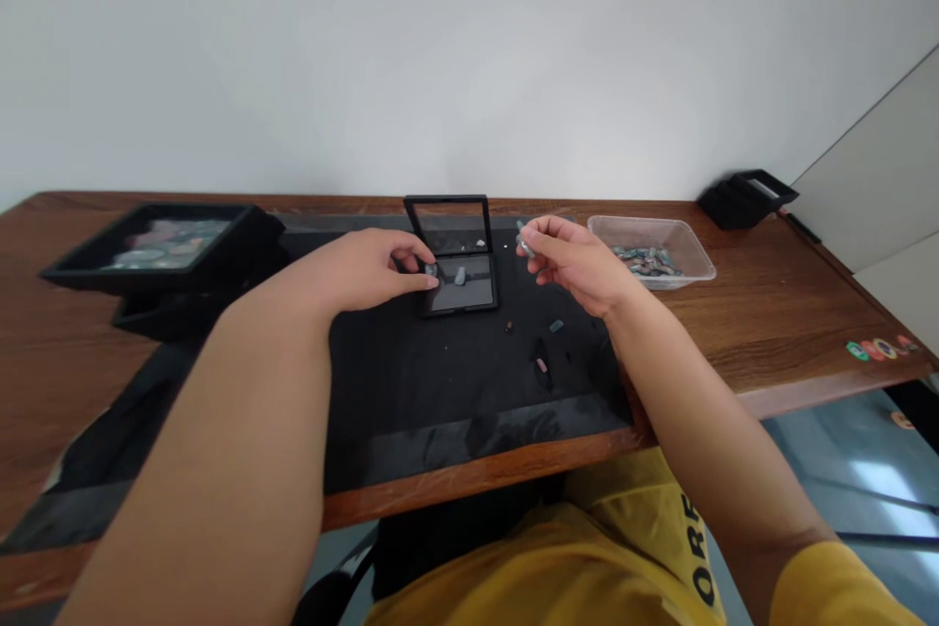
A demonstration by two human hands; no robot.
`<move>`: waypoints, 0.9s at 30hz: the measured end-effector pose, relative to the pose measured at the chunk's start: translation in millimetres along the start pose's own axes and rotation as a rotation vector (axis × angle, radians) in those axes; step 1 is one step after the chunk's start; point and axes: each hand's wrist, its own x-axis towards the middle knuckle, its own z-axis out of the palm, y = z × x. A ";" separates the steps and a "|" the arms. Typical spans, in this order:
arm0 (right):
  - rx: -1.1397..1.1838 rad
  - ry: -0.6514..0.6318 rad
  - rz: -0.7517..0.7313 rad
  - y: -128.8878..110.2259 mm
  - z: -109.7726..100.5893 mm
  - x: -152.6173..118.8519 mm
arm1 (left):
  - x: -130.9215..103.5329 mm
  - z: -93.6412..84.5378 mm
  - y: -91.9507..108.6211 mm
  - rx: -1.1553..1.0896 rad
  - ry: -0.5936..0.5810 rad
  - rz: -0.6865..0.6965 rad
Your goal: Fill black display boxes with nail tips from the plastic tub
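Note:
My left hand [374, 269] reaches over the left side of a small black display case [469, 301]. Its thumb and index finger are closed around a small grey-blue stone [431, 270]. Another pale blue-grey stone [460, 276] lies inside the case, whose framed clear lid [447, 217] stands raised at the back. To the right, my right hand [576, 259] is lifted above the black mat [396, 372], its fingers closed on pale greenish stones [523, 241]; how many it holds is hidden.
A clear plastic tub [690, 259] of small stones stands on the right. Loose on the mat are a bluish stone [556, 325], a brown bead [509, 327] and a pink piece [542, 365]. Stacked black boxes [220, 264] sit left, another black box [740, 201] back right.

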 end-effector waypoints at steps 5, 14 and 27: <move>0.000 0.007 0.016 -0.5 1.7 -1.2 | -1.9 -2.6 7.6 0.028 0.001 0.006; 0.071 -0.027 0.036 0.7 -0.7 -0.6 | -13.5 -2.9 22.9 0.044 0.100 0.030; 0.076 -0.028 0.031 -2.7 -0.2 -2.3 | -6.4 -0.8 21.9 -0.052 0.110 -0.024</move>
